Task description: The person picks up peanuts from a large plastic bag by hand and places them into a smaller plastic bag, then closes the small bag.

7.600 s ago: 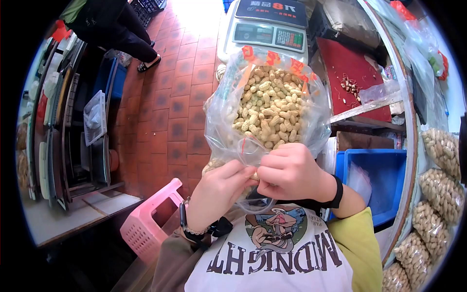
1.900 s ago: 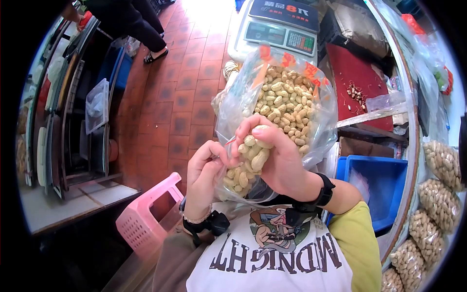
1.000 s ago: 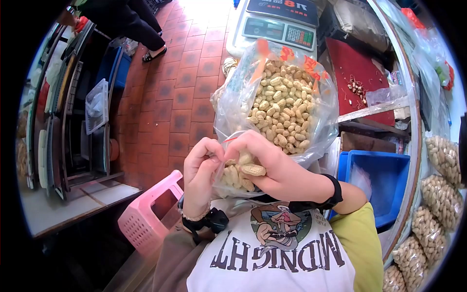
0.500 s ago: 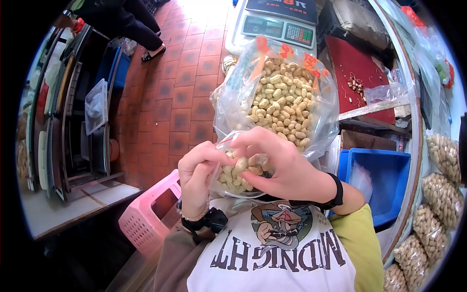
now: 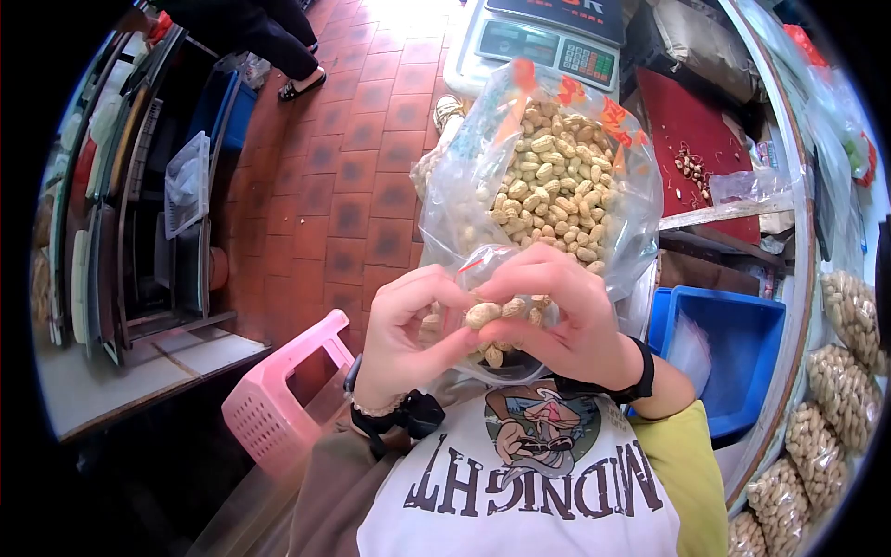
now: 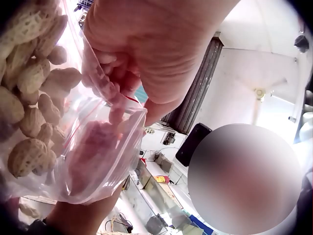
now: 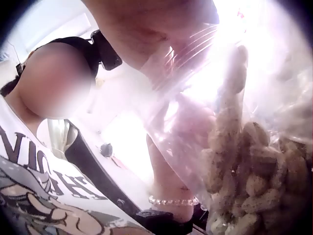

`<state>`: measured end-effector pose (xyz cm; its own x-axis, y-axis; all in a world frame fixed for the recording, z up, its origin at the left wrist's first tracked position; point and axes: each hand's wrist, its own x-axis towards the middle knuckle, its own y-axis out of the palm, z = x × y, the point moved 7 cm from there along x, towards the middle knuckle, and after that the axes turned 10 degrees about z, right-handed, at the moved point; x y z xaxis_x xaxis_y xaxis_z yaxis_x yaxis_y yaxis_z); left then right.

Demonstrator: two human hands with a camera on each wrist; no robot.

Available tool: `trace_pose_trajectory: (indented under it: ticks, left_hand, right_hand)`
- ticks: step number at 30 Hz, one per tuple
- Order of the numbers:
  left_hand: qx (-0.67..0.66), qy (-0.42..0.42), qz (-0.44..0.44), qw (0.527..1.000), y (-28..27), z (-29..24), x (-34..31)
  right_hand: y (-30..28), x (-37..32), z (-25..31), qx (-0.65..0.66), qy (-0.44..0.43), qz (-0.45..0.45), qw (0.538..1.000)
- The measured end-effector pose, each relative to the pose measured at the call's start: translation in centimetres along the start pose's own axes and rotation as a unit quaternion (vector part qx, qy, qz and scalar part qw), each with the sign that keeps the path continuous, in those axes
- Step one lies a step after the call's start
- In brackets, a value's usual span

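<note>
A small clear zip bag (image 5: 513,371) with a red line along its mouth holds several peanuts (image 5: 483,316). My left hand (image 5: 408,330) pinches one side of its top, and my right hand (image 5: 568,316) pinches the other; the thumbs nearly meet over the peanuts. In the left wrist view, the left hand (image 6: 146,49) grips the bag's edge beside the peanuts (image 6: 32,117). Glare washes out part of the right wrist view, where the right hand (image 7: 156,29) is at the plastic above the peanuts (image 7: 254,186). A large open bag (image 5: 450,200) of loose peanuts lies just beyond both hands.
Behind the large bag stands a scale (image 5: 520,45). A blue bin (image 5: 770,371) and filled peanut bags (image 5: 849,390) are at right; a pink stool (image 5: 269,418) and a rack (image 5: 186,186) are at left. Someone's legs (image 5: 278,37) show at the upper left.
Since the earlier frames, the left hand has come rightward, closer to the right hand. The right fingers, which cupped peanuts in the bag, now pinch near its mouth. The head view has shifted slightly.
</note>
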<state>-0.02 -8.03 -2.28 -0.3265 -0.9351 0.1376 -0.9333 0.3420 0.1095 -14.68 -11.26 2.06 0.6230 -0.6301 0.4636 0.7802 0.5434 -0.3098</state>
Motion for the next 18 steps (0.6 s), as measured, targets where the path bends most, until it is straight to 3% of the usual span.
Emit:
trace_pose_trajectory:
  ticks: [9,11,18]
  left_hand:
    - [-0.037,-0.014,-0.014,0.999,-0.1,0.1,-0.1]
    - [-0.012,-0.021,-0.008,1.0,-0.1,0.3,0.1]
    - [0.042,-0.016,0.034,0.998,-0.6,0.4,0.6]
  right_hand:
    - [-0.2,-0.4,-0.4,0.019,0.028,0.006,0.999]
    - [-0.7,0.0,0.1,-0.065,0.004,0.009,0.998]
    - [-0.5,-0.2,-1.1,-0.05,0.055,0.024,0.997]
